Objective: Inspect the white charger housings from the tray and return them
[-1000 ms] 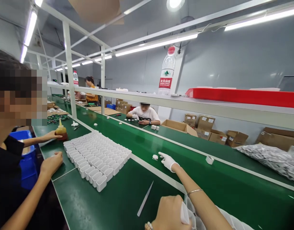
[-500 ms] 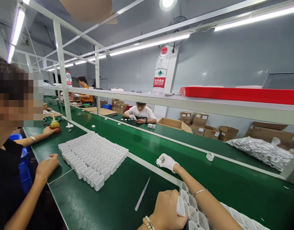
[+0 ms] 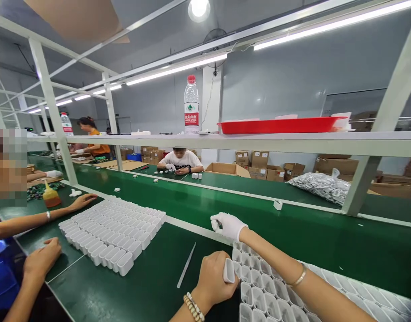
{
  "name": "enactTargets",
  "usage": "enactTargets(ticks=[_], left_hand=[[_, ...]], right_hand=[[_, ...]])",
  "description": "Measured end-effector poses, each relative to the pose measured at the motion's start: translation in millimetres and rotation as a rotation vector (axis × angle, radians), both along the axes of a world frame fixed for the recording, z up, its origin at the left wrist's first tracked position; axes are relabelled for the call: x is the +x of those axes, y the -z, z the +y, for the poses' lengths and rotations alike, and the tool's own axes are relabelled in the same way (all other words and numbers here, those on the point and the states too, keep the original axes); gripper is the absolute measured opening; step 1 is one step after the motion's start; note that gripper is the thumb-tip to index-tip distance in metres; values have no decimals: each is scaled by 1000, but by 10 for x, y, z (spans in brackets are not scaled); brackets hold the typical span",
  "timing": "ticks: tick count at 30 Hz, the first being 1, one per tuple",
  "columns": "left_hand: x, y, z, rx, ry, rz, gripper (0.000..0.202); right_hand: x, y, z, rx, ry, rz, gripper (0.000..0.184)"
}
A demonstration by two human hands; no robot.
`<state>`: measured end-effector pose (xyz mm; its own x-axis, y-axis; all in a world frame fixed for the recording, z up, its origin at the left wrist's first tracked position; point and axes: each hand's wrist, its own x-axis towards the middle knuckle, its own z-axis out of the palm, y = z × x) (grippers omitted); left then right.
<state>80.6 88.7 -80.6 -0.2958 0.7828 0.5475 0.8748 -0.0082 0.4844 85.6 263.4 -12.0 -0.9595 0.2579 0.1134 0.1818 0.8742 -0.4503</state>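
Left fingers clench a white cup at the tray's edge, right fingers curled over belt.

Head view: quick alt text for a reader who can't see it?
A bare left hand holds a small white container beside a white cell tray, while a gloved right hand reaches over the green bench.

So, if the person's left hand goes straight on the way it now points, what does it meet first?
The left hand, holding a small white rectangular cup, would probably meet the white cell tray first, right beside it. Depth is hard to judge from this view.
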Motion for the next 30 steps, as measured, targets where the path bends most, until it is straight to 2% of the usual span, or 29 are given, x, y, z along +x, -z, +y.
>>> enactTargets(ticks=[4, 7, 11, 16, 19, 21, 23, 25, 28, 30], left_hand=[[-17, -49, -73, 107, 40, 23, 19], [22, -129, -153, 185, 78, 52, 13], [97, -259, -254, 277, 172, 77, 9], [149, -361, -338, 391, 270, 130, 10], [154, -381, -352, 388, 264, 155, 10], [148, -388, -343, 363, 244, 159, 9], [135, -395, -332, 332, 218, 158, 9], [115, -401, -336, 314, 198, 157, 9], [76, -400, -388, 318, 204, 123, 12], [51, -380, -414, 328, 192, 73, 15]], right_hand=[[505, -316, -234, -48, -17, 99, 19], [989, -427, -522, -137, 16, 178, 18], [1482, -411, -918, -291, 55, 302, 22], [1687, -292, -1175, -549, 125, 585, 34], [1713, -328, -1227, -577, 216, 566, 37], [1728, -401, -1255, -605, 259, 537, 32], [1749, -496, -1276, -611, 263, 528, 21], [1793, -613, -1262, -590, 235, 554, 18], [1975, -854, -1092, -637, 199, 734, 17], [2222, -1044, -859, -679, 243, 1022, 15]])
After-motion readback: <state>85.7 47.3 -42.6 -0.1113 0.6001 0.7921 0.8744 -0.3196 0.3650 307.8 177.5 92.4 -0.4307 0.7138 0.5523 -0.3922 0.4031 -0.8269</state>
